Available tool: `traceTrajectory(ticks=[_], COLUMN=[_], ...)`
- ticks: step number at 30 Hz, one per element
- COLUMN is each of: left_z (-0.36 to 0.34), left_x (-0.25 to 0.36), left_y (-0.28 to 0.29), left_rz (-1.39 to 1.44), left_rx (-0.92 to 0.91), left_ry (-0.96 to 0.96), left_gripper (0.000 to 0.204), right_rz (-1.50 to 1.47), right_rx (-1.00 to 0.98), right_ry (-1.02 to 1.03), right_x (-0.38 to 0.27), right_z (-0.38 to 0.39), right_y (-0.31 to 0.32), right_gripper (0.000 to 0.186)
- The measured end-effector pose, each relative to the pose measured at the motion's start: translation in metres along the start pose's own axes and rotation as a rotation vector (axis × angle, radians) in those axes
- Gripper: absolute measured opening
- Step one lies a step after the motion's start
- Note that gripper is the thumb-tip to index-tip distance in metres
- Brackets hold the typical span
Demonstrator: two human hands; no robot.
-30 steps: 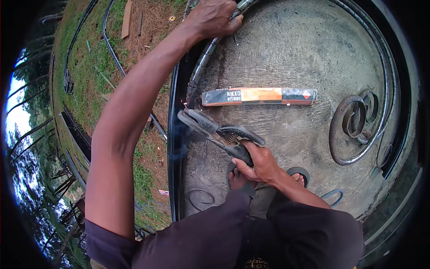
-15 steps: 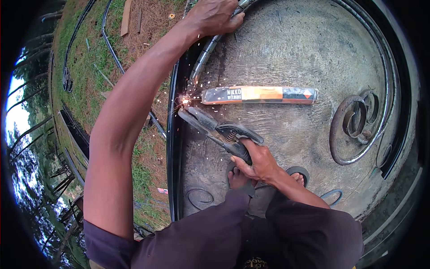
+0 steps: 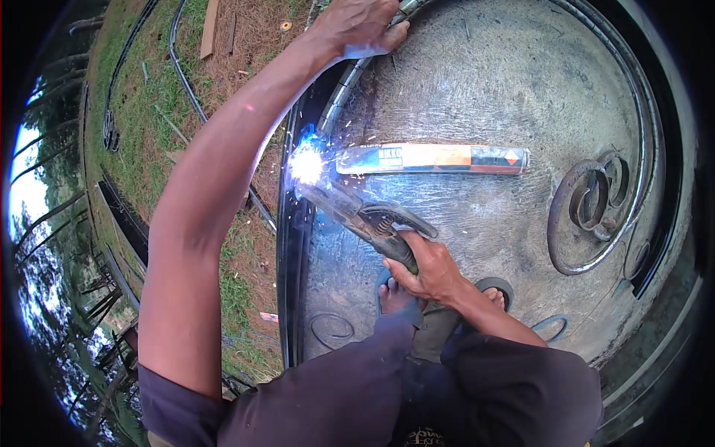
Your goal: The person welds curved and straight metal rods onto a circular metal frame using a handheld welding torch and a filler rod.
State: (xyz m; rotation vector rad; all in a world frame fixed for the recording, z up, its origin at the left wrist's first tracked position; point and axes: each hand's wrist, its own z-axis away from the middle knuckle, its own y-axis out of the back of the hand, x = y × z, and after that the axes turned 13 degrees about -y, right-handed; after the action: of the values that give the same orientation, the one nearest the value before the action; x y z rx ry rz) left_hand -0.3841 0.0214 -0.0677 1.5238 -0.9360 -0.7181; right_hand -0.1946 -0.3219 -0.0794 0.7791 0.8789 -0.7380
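Blue-white glare (image 3: 306, 165) had totally ballooned since a moment earlier. Our right hand (image 3: 432, 272) had fingers wrapped round one holder (image 3: 346, 206), just below it; our left hand (image 3: 361, 26) curled its fingers round one bar (image 3: 343, 95), up top.

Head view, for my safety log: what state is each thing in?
Right hand: closed around the electrode holder
Left hand: gripping the curved metal bar
Electrode holder: held, its tip lost in glare
Welding arc: lit, dazzlingly bright
Orange-and-black packet: lying flat; unclear whether opened
Metal scroll: coiled
Sandals: worn
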Motion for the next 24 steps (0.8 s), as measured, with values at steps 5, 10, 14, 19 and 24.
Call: traceTrajectory(ticks=[5,10,14,19,24], left_z=[-0.0001,-0.0005,-0.0001,-0.0001,-0.0005], left_x=[0.0008,0.0017,0.0004,-0.0002,0.0005], left_y=[0.0,-0.0013,-0.0008,0.0005,0.0005], left_rz=[-0.017,-0.005,-0.025,-0.006,0.016], left_rx=[0.007,0.028,0.024,0.034,0.031], left_ry=[0.004,0.013,-0.007,-0.011,-0.007], left_gripper=[0.034,0.036,0.037,0.037,0.036], right_rz=[0.02,0.014,0.035,0.059,0.062], right_rx=[0.043,0.056,0.08,0.067,0.082], right_ry=[0.045,0.092,0.144,0.118,0.105], right_x=[0.0003,0.0015,0.0027,0.0028,0.0024], right_z=[-0.0012,0.0029,0.0048,0.0045,0.0026], right_y=[-0.0007,0.0021,0.0026,-0.0005,-0.0009], right_gripper=[0.055,0.055,0.056,0.056,0.056])
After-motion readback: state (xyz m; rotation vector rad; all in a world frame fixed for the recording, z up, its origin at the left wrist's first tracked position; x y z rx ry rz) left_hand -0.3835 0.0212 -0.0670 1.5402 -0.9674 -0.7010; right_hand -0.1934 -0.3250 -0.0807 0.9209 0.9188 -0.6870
